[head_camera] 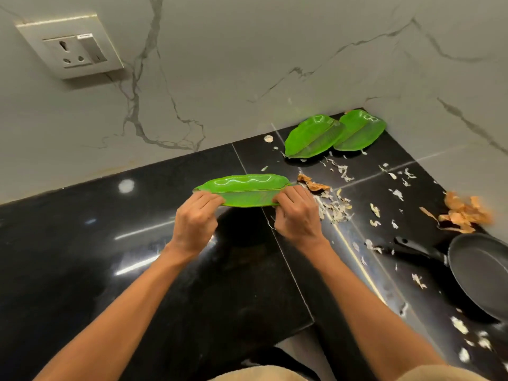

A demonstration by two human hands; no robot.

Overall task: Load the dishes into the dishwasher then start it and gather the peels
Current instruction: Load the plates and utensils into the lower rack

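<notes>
Black counter (82,243), leaf plate (242,189) held above it — both hands' fingers (204,200) curled, gripping its near edge

I hold a green leaf-shaped plate (244,189) by its near edge, my left hand (195,218) and my right hand (295,214) pinching it, above the black counter (82,243). It lies nearly level, long axis left to right, glossy, with a ridge down its middle. Two more such plates (313,137) sit overlapping in the far corner, the right one (360,129) partly under the left. White and orange-brown peels (336,206) lie scattered over the counter to my right, with a heap of orange ones (464,213) by the wall. A dark pan (481,270) rests near them, handle pointing left.
</notes>
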